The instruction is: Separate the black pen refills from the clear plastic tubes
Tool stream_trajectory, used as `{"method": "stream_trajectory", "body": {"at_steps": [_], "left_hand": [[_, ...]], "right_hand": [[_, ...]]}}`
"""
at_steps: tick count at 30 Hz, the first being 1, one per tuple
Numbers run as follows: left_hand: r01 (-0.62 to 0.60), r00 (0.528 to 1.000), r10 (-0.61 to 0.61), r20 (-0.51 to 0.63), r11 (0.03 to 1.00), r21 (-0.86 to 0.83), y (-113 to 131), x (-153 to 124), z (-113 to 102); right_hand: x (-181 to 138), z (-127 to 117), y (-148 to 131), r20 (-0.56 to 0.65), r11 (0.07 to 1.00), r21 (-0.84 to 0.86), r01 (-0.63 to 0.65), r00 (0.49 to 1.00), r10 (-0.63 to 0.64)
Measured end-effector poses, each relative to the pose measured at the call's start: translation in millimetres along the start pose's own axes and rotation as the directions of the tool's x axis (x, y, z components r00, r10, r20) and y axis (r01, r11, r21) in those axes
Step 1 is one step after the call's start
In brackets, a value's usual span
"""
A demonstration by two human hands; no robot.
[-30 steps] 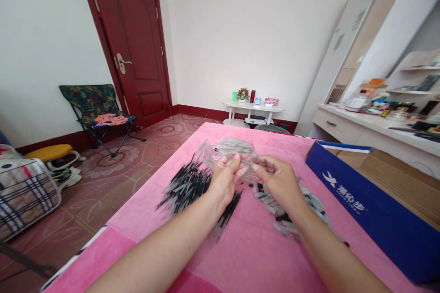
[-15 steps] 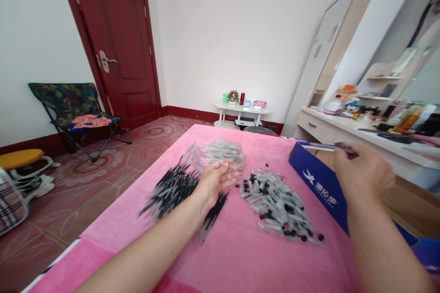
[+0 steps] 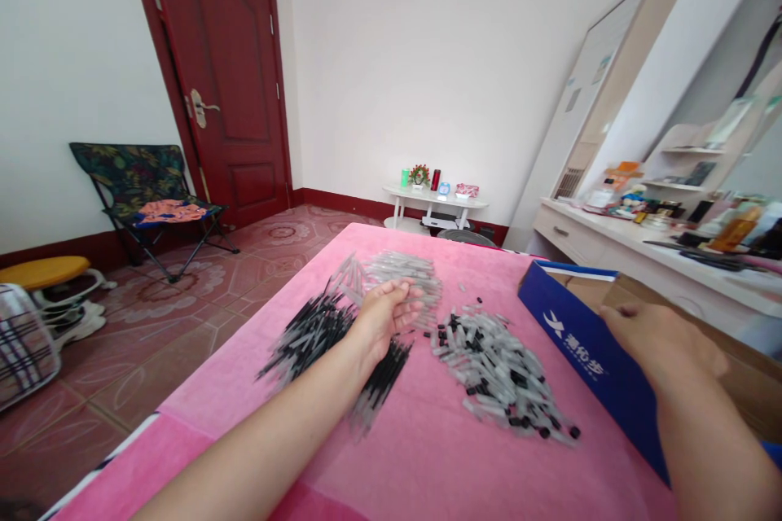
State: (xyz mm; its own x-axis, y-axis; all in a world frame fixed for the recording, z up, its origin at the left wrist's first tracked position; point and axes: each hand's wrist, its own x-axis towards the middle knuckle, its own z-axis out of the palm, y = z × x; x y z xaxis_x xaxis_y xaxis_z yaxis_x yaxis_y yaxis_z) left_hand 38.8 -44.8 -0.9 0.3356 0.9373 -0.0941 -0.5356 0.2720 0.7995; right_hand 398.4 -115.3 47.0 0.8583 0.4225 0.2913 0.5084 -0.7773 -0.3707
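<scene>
My left hand [image 3: 386,316] hovers palm up between the piles, fingers loosely curled and apart, with nothing visible in it. Beneath and beside it lie black pen refills [image 3: 305,338], with more dark refills [image 3: 382,378] under my wrist. Just beyond my fingers is a pile of clear pen barrels [image 3: 400,267]. To the right is a heap of clear pen caps and small black plugs [image 3: 498,366]. Over the near wall of a blue cardboard box [image 3: 571,334], my right hand [image 3: 663,342] is closed. Its fingertips are hidden, so whatever it holds cannot be made out.
A pink cloth [image 3: 440,456] covers the table. To the right stands a white dresser [image 3: 586,236] crowded with bottles. A low white table [image 3: 437,199], a folding chair [image 3: 152,187] and a yellow stool [image 3: 46,270] stand farther off near a red door [image 3: 229,81].
My right hand has lowered into the box, and the pen it held above the rim no longer shows. My left hand stays almost in place. The view has shifted slightly.
</scene>
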Motion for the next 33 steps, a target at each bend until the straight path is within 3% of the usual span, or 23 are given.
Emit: {"method": "stream_trajectory", "body": {"at_steps": [4,8,11,14,16,18,21,23,24,26,30,33], "left_hand": [[0.004,1.0,-0.004,-0.009,1.0,-0.016,4.4,-1.5,0.8],[-0.015,1.0,0.015,-0.01,0.999,-0.031,6.9,-0.4,-1.0],[-0.03,1.0,0.029,-0.006,0.999,-0.033,8.2,1.6,-3.3],[-0.036,0.999,0.035,-0.007,0.999,-0.04,10.3,3.8,-5.6],[-0.042,0.999,0.041,-0.02,0.998,-0.041,12.1,5.1,-6.9],[-0.048,0.998,0.046,-0.041,0.998,-0.042,14.0,5.8,-7.9],[-0.057,0.997,0.054,-0.049,0.997,-0.047,16.4,5.6,-8.8],[-0.06,0.998,0.058,-0.037,0.997,-0.052,17.3,5.3,-9.0],[-0.06,0.998,0.058,-0.033,0.997,-0.052,17.5,5.3,-9.0],[-0.061,0.998,0.059,-0.034,0.997,-0.053,17.3,5.5,-8.9],[-0.053,0.998,0.051,-0.037,0.998,-0.041,14.9,6.1,-8.6],[-0.053,0.998,0.052,-0.027,0.998,-0.022,12.3,6.0,-9.1]], "right_hand": [[12.9,6.5,9.8,0.09,0.998,-0.045,-0.046,0.995,0.05],[13.2,3.1,14.4,0.093,0.981,-0.178,-0.077,0.991,0.094],[-5.0,-11.7,5.6,-0.05,0.979,-0.19,0.075,0.995,-0.086],[-42.5,-24.4,-21.1,-0.129,0.934,-0.111,0.34,0.927,-0.353],[-78.7,-22.6,-46.1,-0.098,0.795,0.064,0.603,0.797,-0.597],[-121.5,-10.6,-71.2,-0.064,0.497,0.3,0.814,0.537,-0.841],[-185.1,17.8,-98.7,0.019,0.108,0.503,0.857,0.114,-0.993],[-216.4,35.5,-107.0,0.03,-0.031,0.511,0.859,-0.054,-0.998],[-226.9,42.4,-108.5,0.037,-0.07,0.504,0.861,-0.102,-0.994],[-238.0,51.2,-108.0,0.048,-0.108,0.486,0.867,-0.15,-0.988],[-238.7,53.3,-103.4,0.037,-0.132,0.46,0.878,-0.167,-0.985],[-239.0,50.4,-101.3,0.015,-0.186,0.43,0.884,-0.213,-0.977]]}}
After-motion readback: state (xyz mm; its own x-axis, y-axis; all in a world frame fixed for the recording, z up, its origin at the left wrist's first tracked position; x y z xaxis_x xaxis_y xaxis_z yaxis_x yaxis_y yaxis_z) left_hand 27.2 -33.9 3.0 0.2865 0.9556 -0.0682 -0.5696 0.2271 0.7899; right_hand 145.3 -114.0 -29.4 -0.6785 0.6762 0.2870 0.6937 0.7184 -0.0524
